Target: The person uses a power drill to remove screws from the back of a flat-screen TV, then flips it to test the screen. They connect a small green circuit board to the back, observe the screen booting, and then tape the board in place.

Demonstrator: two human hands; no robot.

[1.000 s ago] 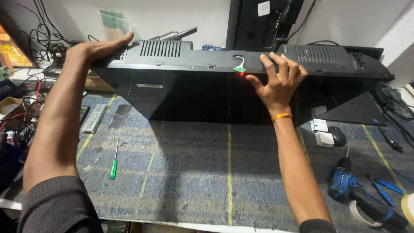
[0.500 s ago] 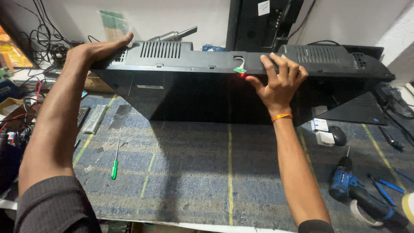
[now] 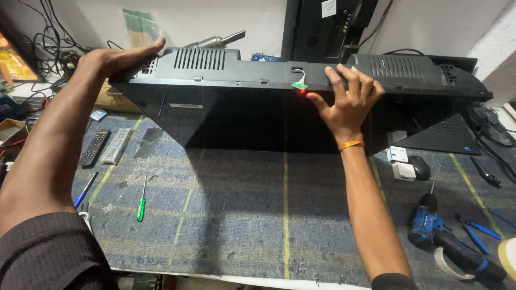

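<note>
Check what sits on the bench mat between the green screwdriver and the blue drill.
Head view: nothing lies there. Between the green screwdriver and the blue drill only bare mat with a yellow line shows; the right forearm crosses above it, right hand on the black TV.

One television (image 3: 242, 115) is seen, stood on edge, with two hands on it: the left hand (image 3: 115, 59) and the right hand (image 3: 349, 102). Two remotes (image 3: 105, 146) are counted, two screwdrivers (image 3: 141, 201), one drill (image 3: 446, 244), one mouse (image 3: 419, 168) and one wristband (image 3: 351, 145).
</note>
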